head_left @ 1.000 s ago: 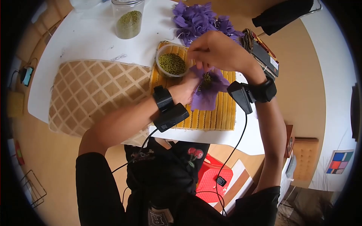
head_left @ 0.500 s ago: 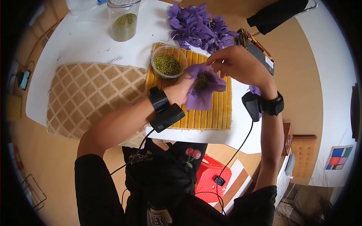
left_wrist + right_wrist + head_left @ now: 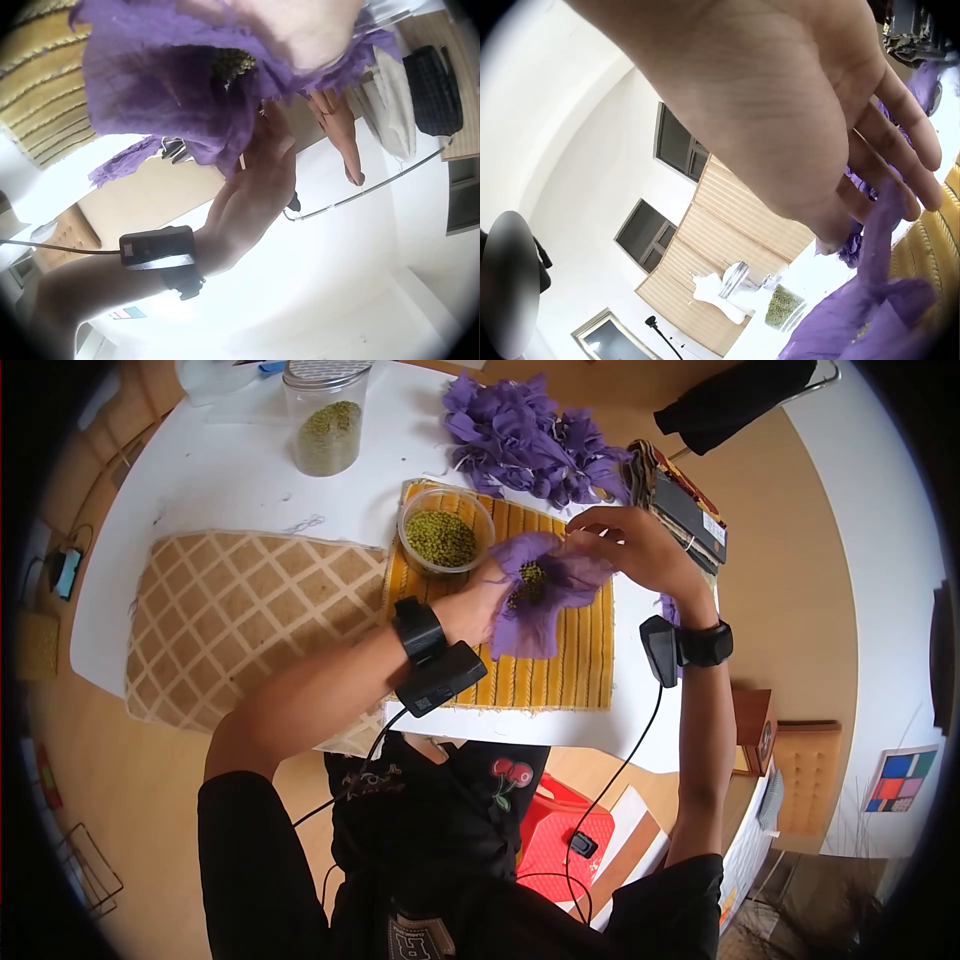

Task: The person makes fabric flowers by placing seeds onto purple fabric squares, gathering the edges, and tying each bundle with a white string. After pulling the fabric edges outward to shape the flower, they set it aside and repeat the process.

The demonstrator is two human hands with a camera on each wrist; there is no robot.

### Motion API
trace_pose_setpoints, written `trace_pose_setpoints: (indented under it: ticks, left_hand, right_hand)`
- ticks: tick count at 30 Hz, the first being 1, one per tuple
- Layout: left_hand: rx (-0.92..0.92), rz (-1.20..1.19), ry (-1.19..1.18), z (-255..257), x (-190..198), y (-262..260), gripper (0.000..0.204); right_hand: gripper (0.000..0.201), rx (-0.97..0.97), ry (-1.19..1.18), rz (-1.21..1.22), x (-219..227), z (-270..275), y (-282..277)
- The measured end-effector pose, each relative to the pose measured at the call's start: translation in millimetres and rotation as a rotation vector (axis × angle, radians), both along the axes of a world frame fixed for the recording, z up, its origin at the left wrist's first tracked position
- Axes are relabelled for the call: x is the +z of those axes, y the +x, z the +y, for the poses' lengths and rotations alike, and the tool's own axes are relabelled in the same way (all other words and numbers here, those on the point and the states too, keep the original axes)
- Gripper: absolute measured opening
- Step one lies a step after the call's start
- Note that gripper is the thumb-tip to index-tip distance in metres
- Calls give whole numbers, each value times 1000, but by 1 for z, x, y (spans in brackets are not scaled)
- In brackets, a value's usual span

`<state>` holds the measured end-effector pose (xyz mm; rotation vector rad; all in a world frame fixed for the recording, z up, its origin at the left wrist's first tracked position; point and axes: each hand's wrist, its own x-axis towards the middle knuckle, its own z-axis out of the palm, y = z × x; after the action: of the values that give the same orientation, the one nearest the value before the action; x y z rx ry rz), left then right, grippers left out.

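A square of thin purple cloth (image 3: 525, 630) is spread over my left hand (image 3: 475, 605), which holds it from beneath; the cloth hides most of those fingers. Small green beans (image 3: 530, 578) lie in a heap at the cloth's middle. My right hand (image 3: 648, 550) pinches the cloth's far right edge between thumb and fingertips, drawing that corner up into a narrow strip in the right wrist view. Just left of the cloth stands a clear plastic tub (image 3: 488, 520) of the same green beans (image 3: 440, 540).
Under the hands lies a yellow striped mat (image 3: 585, 670), beside a beige lattice-patterned cloth (image 3: 250, 600) on the white table (image 3: 120, 590). A lidded jar of beans (image 3: 328, 440) and a pile of purple cloth pieces (image 3: 520, 435) stand farther back. Stacked folded fabrics (image 3: 690, 515) sit at right.
My right hand has moved from above the beans out to the right and taken hold of the cloth's edge. The cloth has opened out, with the left hand still beneath it.
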<state>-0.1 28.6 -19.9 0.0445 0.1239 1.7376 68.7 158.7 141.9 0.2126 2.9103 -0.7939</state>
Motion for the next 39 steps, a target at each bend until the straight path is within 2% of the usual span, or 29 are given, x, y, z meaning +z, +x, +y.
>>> trace_pose_setpoints:
  ticks: [1,2,4,6,7,9,10,12,13,14,15,17,18,19,21,22,23,24,25,27,29,31,33,34,35,37,38,39]
  left_hand:
    - [-96,-147,2,4,-9,-1,34]
    - [-98,-146,-1,-1,-1,0,34]
    - [37,133,87,-15,23,3,36]
    - [51,100,50,-9,17,4,37]
    - [70,66,15,-6,14,4,38]
    - [3,61,88,-18,28,3,39]
    - [-62,56,165,-23,34,2,40]
    - [-12,63,150,-13,26,5,40]
    - [31,71,134,-11,23,5,40]
    - [-63,103,133,-23,26,-1,39]
    - [-60,99,133,-24,30,0,39]
    - [-23,133,94,-21,35,6,38]
    - [-37,129,189,-16,27,5,37]
    - [-53,132,186,-13,23,7,37]
    - [89,312,135,-14,27,6,34]
    - [8,283,155,-18,29,2,31]
    - [5,291,155,-21,31,2,31]
    - [18,251,50,-24,34,5,29]
    - [28,211,-53,-25,37,6,28]
    - [-42,243,7,-20,21,1,26]
    - [-67,217,28,-19,10,-2,26]
    - [-117,300,-52,-16,2,-9,24]
    - [-94,317,-22,-19,8,-5,24]
    - [-65,324,-147,-19,11,-2,24]
    - [-65,326,-151,-19,11,-2,24]
    - [-81,285,-119,-19,10,-2,26]
    - [-80,285,-124,-21,14,-2,26]
    - [-63,266,-138,-22,18,-1,26]
  right_hand:
    - [20,-3,-3,0,2,0,-1]
    - [19,7,53,-48,3,1,-3]
    - [17,15,106,-95,2,2,-5]
    - [15,17,6,105,-1,1,-5]
    - [15,14,3,105,-3,-1,-5]
    - [18,8,97,427,-6,-9,-4]
    - [18,9,94,424,-3,-16,2]
    - [23,-13,348,460,6,-39,23]
    - [29,-15,316,350,3,-47,38]
    - [27,96,168,384,-11,-54,46]
    - [26,291,342,483,-18,-65,50]
    - [22,374,459,283,-21,-87,59]
    - [22,358,458,282,-26,-84,62]
    - [21,382,545,298,-35,-79,63]
    - [20,400,632,319,-38,-72,61]
    - [17,295,530,397,-36,-68,58]
    - [14,190,428,473,-33,-64,54]
    - [12,121,306,463,-31,-61,49]
    - [12,111,312,471,-28,-58,44]
    - [13,2,241,384,-26,-50,33]
    - [15,-22,187,418,-38,-38,26]
    - [13,-70,199,420,-48,-28,21]
    - [13,-84,156,442,-53,-23,17]
    - [13,-105,114,454,-55,-21,17]
    - [13,-106,110,456,-57,-18,17]
    - [12,-151,-2,570,-61,-11,16]
    - [15,-232,-116,570,-65,-8,17]
    - [15,-231,-121,570,-65,-4,19]
